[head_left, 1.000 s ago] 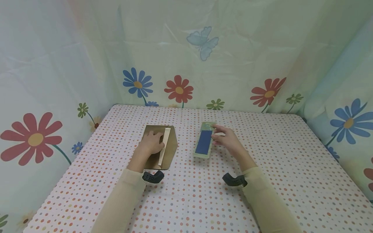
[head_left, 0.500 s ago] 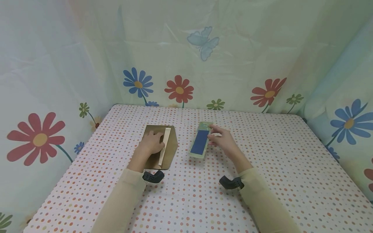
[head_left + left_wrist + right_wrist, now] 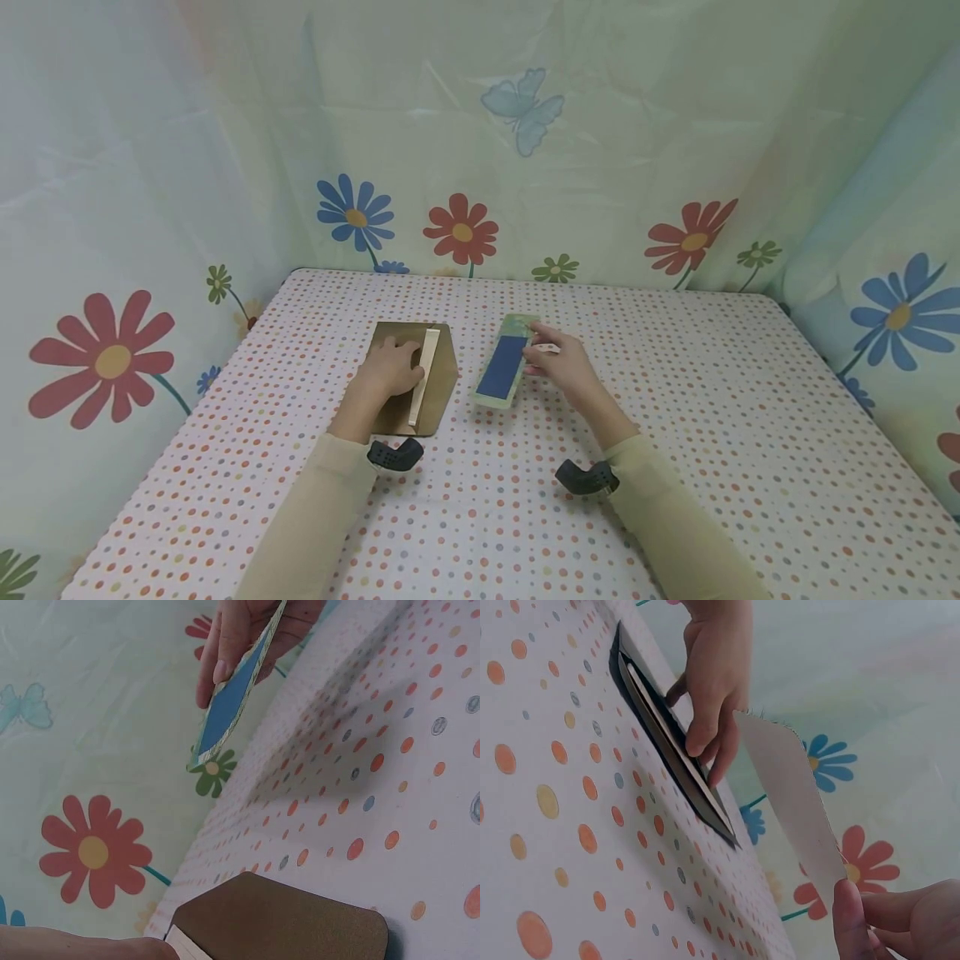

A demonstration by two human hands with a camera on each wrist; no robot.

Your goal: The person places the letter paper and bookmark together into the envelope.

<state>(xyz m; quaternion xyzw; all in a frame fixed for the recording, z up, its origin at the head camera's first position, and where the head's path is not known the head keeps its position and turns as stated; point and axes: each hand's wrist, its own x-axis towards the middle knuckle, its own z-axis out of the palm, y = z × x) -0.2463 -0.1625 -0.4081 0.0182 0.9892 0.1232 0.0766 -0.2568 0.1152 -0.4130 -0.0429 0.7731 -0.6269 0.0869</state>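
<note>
A brown envelope (image 3: 442, 383) lies on the table at centre left, its pointed flap spread to the right. Along its mouth runs a narrow cream strip (image 3: 423, 379). My left hand (image 3: 386, 368) grips the envelope at that mouth, with the thumb at the strip. To the right, my right hand (image 3: 567, 368) pinches a long card (image 3: 501, 367) by its right edge. The card has a blue panel and a pale green patterned border; its pale back (image 3: 787, 784) shows in the right wrist view. In the left wrist view the card (image 3: 231, 705) hangs above the table, apart from the envelope.
A polka-dot cloth (image 3: 480, 517) covers the table. Flower-printed curtains (image 3: 600, 167) rise behind it and along both sides. Black wrist cameras (image 3: 396, 456) sit at both sleeve cuffs.
My right hand has carried the card leftward, closer to the envelope, and the card leans more. The left hand and the envelope have stayed where they were.
</note>
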